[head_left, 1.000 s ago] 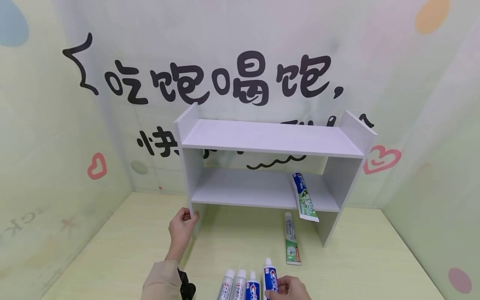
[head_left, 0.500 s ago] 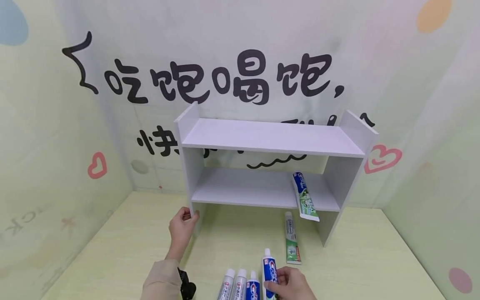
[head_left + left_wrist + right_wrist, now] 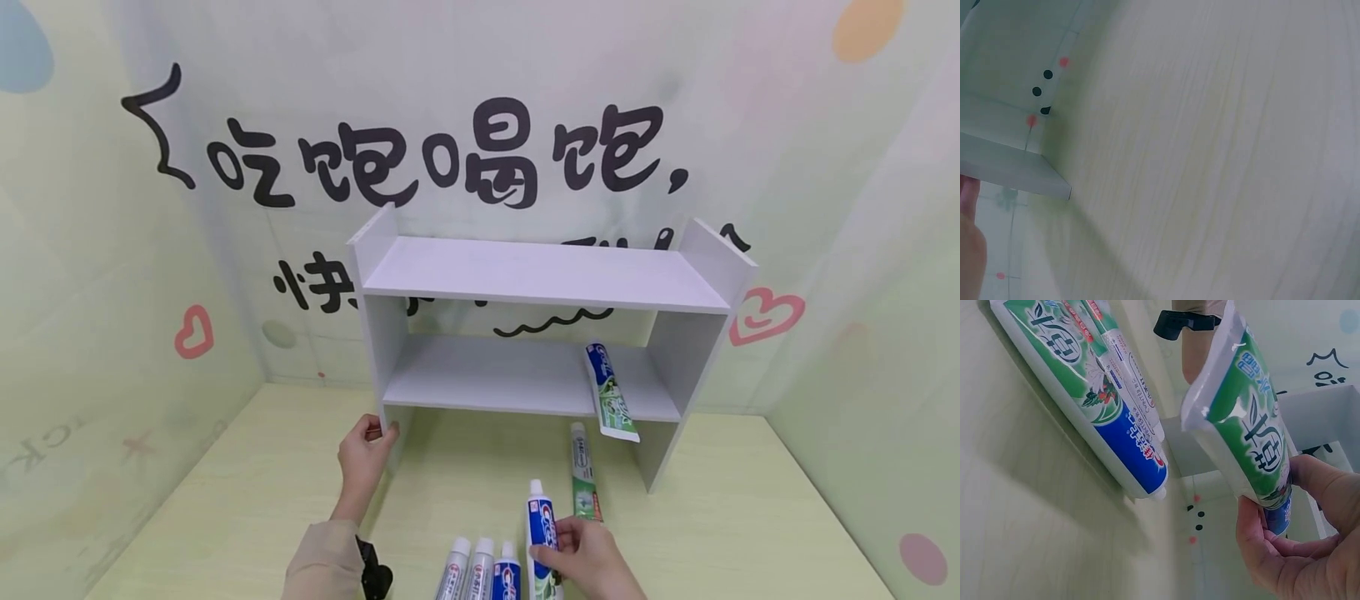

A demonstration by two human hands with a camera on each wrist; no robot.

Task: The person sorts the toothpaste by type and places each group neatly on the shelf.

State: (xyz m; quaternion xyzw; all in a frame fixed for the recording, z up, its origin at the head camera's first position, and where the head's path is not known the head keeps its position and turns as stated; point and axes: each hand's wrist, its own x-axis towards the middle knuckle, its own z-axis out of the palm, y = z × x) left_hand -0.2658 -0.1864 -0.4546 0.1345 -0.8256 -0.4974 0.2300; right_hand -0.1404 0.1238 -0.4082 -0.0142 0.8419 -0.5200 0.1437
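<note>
Between thumb and fingers, my right hand (image 3: 588,557) pinches a blue, green and white toothpaste tube (image 3: 542,523), cap pointing away from me. In the right wrist view this tube (image 3: 1244,406) is lifted off the table with its flat crimped end toward the camera. My left hand (image 3: 365,454) grips the lower left side panel of a white two-tier shelf (image 3: 472,375). Another blue and green toothpaste tube (image 3: 609,390) lies on the lower tier, its flat end jutting past the front edge. Under it, a silver and green toothpaste tube (image 3: 582,471) rests on the table, partly hidden by my right hand.
To the left of the held tube, two silver toothpaste tubes (image 3: 479,573) and a blue one (image 3: 507,577) lie side by side at the near edge of view. The pale wood table (image 3: 247,500) is bounded by printed walls (image 3: 465,67).
My right hand has raised the toothpaste tube and moved it slightly forward, away from the row beside it. The left hand stays on the shelf panel.
</note>
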